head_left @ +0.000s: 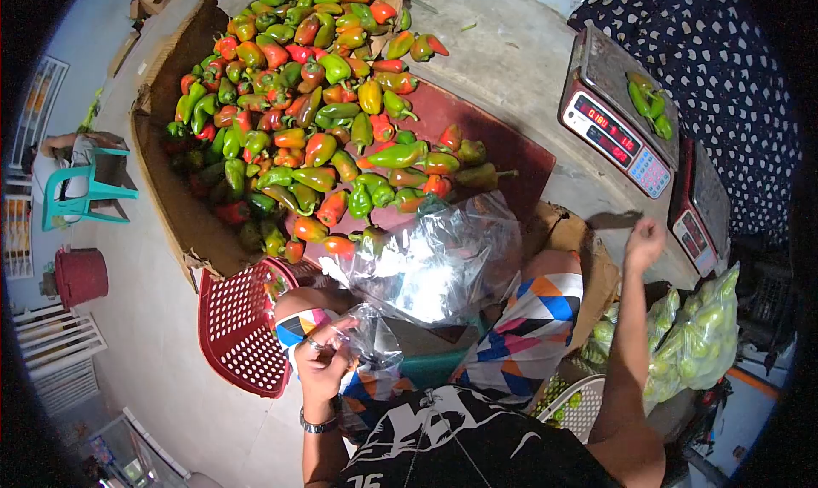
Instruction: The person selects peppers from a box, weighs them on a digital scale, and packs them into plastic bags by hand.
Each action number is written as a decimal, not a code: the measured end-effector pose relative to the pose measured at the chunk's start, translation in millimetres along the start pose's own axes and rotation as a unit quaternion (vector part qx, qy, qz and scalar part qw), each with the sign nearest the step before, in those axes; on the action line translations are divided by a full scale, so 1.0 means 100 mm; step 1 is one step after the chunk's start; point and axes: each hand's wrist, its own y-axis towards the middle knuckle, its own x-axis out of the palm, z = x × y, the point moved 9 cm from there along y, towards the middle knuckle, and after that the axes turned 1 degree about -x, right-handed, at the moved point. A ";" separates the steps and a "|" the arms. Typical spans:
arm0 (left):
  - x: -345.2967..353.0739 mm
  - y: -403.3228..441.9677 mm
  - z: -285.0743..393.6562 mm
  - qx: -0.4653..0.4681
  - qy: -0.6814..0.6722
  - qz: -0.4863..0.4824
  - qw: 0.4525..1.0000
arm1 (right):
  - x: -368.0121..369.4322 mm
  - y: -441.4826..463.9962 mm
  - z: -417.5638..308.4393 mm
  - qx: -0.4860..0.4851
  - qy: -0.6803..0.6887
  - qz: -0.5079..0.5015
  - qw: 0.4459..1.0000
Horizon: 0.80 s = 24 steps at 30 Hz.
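My left hand, with a ring and a wristwatch, pinches the gathered edge of a clear plastic bag. The bag spreads over my lap and reaches the near edge of the pepper heap. Light glares off it, so its contents are hard to make out. My right hand is raised over the table edge, near the scales, with its fingers curled in; whatever they may hold is hidden. Green and red peppers lie heaped in front of me on cardboard and a dark red board.
A digital scale with green peppers on its pan stands at the right, a second scale beside it. Filled plastic bags sit below. A red basket stands at my left, a pale basket at my right.
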 end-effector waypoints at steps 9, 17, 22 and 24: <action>0.01 0.02 -0.03 0.009 0.000 0.007 1.000 | -0.08 -2.79 -0.06 0.412 0.339 -0.441 0.722; 0.11 0.03 0.01 -0.001 -0.014 -0.012 1.000 | -0.55 -1.71 -1.68 0.547 0.394 -0.485 0.556; 0.16 0.06 0.13 0.020 0.014 -0.019 1.000 | -0.16 0.63 -1.14 0.178 0.329 -0.286 0.882; 0.15 0.07 0.12 0.023 0.016 -0.019 0.999 | 0.09 1.64 -1.21 -0.037 0.067 -0.162 0.984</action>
